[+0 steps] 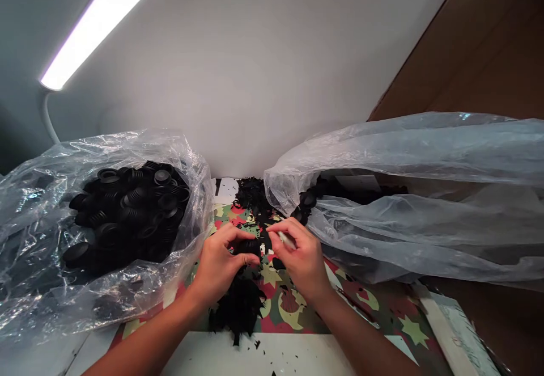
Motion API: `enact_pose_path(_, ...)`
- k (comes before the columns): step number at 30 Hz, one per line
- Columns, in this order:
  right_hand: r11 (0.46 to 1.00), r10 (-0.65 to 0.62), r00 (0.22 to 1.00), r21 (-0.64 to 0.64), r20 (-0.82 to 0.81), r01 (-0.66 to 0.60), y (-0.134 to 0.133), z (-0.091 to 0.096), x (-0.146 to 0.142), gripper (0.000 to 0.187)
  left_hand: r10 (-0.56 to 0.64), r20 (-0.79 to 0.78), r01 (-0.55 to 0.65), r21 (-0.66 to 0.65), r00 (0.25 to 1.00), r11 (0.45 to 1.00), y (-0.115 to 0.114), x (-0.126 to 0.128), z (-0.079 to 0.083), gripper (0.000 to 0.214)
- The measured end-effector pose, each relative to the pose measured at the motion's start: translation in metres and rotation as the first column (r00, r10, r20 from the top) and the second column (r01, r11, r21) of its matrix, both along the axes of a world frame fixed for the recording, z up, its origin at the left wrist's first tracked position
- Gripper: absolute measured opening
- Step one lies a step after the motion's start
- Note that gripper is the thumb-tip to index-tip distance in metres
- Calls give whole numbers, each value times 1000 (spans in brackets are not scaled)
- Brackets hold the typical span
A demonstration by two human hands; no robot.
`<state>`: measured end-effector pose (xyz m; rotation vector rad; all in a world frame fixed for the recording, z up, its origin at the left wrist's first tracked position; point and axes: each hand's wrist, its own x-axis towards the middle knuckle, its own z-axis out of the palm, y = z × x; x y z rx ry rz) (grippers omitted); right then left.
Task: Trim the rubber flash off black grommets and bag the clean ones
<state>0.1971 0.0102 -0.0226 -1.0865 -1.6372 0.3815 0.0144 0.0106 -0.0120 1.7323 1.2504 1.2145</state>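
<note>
Thumb and fingers of my left hand (221, 256) are closed round a black rubber part (247, 246), which looks like the ribbed bellows-like pieces in the bag to the left. Just to its right, my right hand (300, 254) is pinched, with a slim pale tool (287, 240) lying in the grip; its tip is too small to make out. Below my left hand lies a heap of black rubber scraps (238, 307) on a patterned sheet (293, 308) with stars and moons.
An opened clear plastic bag (193, 194) on the left holds many black ribbed parts (127, 211). Another clear bag (408, 228) on the right has black parts (306, 201) at its mouth. More scraps (251, 193) lie by the wall. A lamp (102, 24) shines above; cardboard (480, 47) stands right.
</note>
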Motion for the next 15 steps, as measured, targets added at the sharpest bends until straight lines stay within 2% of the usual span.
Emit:
enact_pose_path(4, 993, 77, 996, 88, 38, -80, -11, 2, -8, 19, 53, 9, -53, -14, 999, 999, 1, -1, 2, 15)
enact_pose_path(9, 963, 114, 983, 228, 142, -145, -14, -1, -14, 18, 43, -8, -44, -38, 999, 998, 0, -1, 2, 14)
enact_pose_path(15, 939, 60, 956, 308, 287, -152, -15, -5, -20, 20, 70, -76, -67, 44, 995, 997, -1, 1, -1, 19)
